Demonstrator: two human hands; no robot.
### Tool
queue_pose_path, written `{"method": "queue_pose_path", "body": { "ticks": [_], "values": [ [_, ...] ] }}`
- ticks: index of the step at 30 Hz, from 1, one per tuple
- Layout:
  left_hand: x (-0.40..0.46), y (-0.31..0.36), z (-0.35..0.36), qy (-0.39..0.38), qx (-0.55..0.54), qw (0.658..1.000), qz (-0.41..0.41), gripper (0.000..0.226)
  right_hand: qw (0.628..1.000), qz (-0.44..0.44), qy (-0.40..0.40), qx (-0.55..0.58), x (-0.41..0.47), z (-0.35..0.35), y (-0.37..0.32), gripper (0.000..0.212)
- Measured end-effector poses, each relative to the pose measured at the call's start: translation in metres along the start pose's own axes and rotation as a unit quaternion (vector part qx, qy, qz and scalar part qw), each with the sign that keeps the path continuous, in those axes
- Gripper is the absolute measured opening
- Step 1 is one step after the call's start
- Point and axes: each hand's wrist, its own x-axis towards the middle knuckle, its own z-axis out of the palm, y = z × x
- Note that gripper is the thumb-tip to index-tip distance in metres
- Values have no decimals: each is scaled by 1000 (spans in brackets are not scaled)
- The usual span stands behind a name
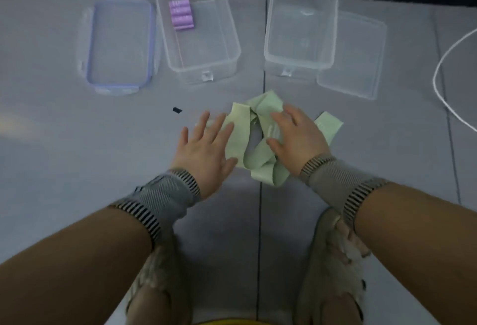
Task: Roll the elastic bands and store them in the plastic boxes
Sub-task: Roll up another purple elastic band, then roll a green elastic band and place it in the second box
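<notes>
Here the left hand (206,144) lies flat with its fingers straight and spread, the fingertips resting on the left edge of a loose heap of pale green elastic bands (258,144). The right hand (296,133) is likewise spread, palm down, pressing on the right part of the same heap; neither hand curls round anything. Both wrists wear grey striped cuffs (167,195). The green bands lie tangled and unrolled on the grey floor mat (51,131), between the two hands, with one end sticking out to the right of the right hand.

Beyond the heap stand two clear plastic boxes, both without lids. The left box (227,48) holds a few rolled purple bands (181,15), packed side by side near its far left corner. The right box (333,15) shows nothing inside. A lid with a bluish-purple rim (120,45) lies flat just left of the left box, and a plain clear lid (353,58) lies to the right of the right box, partly under its edge. A small black object (177,110) sits on the mat to the left of the hands; what it is cannot be told. A white cable (444,87) curves along the right edge. The person's feet in beige slippers (335,260) show at the bottom.
</notes>
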Motion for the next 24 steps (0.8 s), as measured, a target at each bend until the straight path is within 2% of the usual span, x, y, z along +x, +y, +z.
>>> {"method": "queue_pose_path", "body": {
  "ticks": [5, 13, 16, 19, 21, 24],
  "values": [
    [15, -5, 19, -64, 19, 998, -3, 69, 999, -18, -27, -29, -8, 30, 10, 46],
    [55, 11, 14, -20, -27, 999, -11, 67, 999, 28, -34, 1, 3, 30, 19, 45],
    [80, 14, 8, -25, -29, 999, 1, 68, 999, 42, -11, 33, 3, 28, 19, 46],
    [96, 15, 2, -45, -14, 999, -4, 52, 997, 51, 16, 54, 5, 26, 19, 48],
    [95, 14, -3, -15, -7, 1000, -17, 34, 997, 54, 19, 60, 7, 25, 19, 48],
    [81, 9, -6, 86, -68, 994, -16, 23, 995, 61, 23, 76, 9, 26, 17, 51]
  ]
}}
